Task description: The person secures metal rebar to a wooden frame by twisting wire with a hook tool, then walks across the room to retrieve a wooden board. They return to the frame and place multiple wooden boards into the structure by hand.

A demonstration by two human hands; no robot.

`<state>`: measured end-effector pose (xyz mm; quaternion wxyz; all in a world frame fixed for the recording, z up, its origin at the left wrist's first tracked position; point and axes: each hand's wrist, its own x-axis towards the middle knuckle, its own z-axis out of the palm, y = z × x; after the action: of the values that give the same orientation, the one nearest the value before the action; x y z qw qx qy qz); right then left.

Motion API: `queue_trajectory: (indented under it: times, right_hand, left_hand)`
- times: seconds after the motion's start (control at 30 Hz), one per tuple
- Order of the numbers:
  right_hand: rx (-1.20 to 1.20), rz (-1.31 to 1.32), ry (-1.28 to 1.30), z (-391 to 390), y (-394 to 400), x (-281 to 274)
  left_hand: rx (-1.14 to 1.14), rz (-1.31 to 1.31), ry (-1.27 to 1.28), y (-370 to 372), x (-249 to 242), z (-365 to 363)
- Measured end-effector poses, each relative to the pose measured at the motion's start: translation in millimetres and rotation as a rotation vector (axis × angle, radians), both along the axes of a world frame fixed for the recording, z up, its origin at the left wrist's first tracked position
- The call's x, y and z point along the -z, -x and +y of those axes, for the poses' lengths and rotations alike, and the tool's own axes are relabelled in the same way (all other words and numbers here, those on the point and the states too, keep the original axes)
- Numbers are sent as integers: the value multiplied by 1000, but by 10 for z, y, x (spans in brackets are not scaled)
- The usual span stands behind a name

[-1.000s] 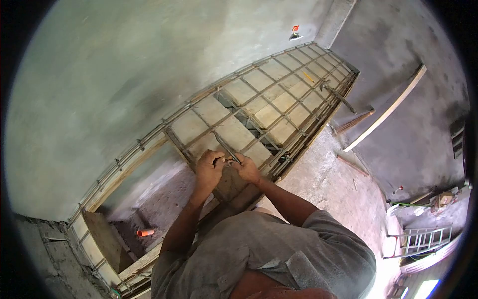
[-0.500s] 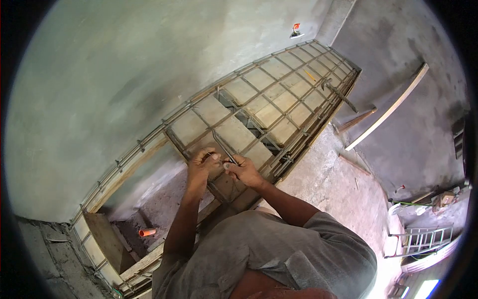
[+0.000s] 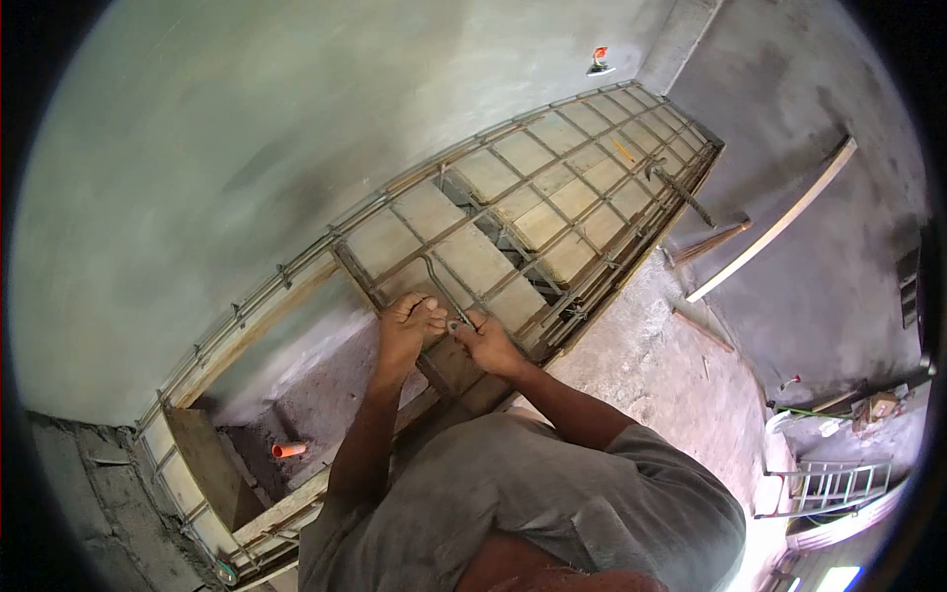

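Observation:
My right hand (image 3: 487, 345) is closed around a thin dark metal rod with a bent, hook-like end (image 3: 444, 284), which points up and away from me. Beside it, my left hand (image 3: 406, 328) has its fingers pinched together; what they hold, if anything, is too small to make out. Both hands are close together over a grid of steel rebar (image 3: 426, 245). Pale boards (image 3: 390, 240) lie under the bars. A rectangular opening (image 3: 326, 390) in the formwork lies to the left of my left forearm.
A hammer (image 3: 683, 194) rests across the grid's far right edge, with a yellow pencil (image 3: 623, 150) nearby. An orange pipe (image 3: 289, 450) sticks up inside the opening. A long wooden strip (image 3: 779, 225) leans at the right wall. A metal ladder (image 3: 834, 485) is at lower right.
My left fingers have closed more tightly and moved slightly closer to my right hand. The camera view has shifted slightly. The hooked rod stays in my right hand.

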<state>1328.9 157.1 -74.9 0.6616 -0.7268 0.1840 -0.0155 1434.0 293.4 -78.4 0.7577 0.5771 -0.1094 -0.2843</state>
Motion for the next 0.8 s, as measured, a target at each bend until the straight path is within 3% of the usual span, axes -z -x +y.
queue_trajectory:
  times: [0.13,0.2,0.37,0.6,0.67,0.8]
  right_hand:
    - [-6,-27,64,-19,16,42]
    - [-29,168,-63,-66,6,18]
    - [-93,207,-81,-122,38,78]
    - [-136,175,-313,-129,50,355]
    - [-105,193,-341,-107,22,176]
    - [-73,255,-326,-102,-7,66]
  left_hand:
    - [-11,-27,-23,30,113,-14]
    - [-14,-32,-24,25,206,-4]
    - [-48,9,251,-33,393,148]
    - [4,97,51,-92,152,345]
    - [32,183,153,-73,41,344]
    - [9,145,108,-109,165,287]
